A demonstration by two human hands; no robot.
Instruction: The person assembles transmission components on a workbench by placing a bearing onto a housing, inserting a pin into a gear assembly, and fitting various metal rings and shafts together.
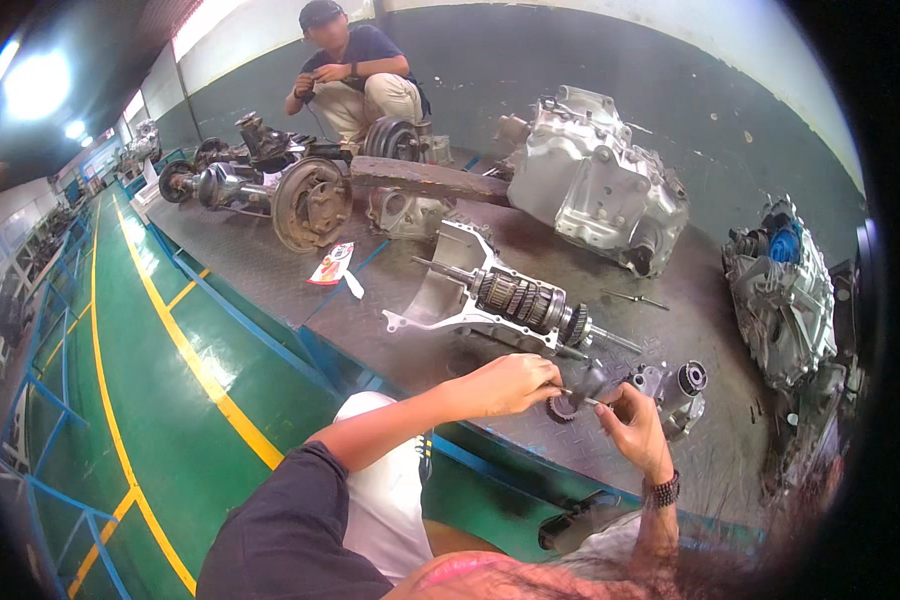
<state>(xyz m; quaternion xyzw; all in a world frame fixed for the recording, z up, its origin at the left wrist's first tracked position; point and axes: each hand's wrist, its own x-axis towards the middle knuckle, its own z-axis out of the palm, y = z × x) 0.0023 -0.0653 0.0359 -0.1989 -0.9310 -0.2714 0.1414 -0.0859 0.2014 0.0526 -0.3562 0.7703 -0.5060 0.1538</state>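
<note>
My left hand [510,385] reaches in from the lower left, its fingertips closed in a pinch. What they grip is too small to name. Facing it, my right hand [638,430], with a dark beaded bracelet at the wrist, pinches a small pale rod-like piece [593,402]. Just beyond both hands lies an open half gearbox housing [440,290] with a gear shaft [520,298] set in it. Below and right of that, a toothed gear [562,408] shows partly behind my fingers. A metal part with a round bearing-like end [692,377] sits beside my right hand.
Dark checkered metal platform [690,310] with a blue edge carries a large silver casing [600,180], a wooden beam [430,178], a brake drum axle [312,203] and a thin rod [635,299]. Another gearbox [782,290] stands right. A person [355,70] squats behind. Green floor [170,400] lies left.
</note>
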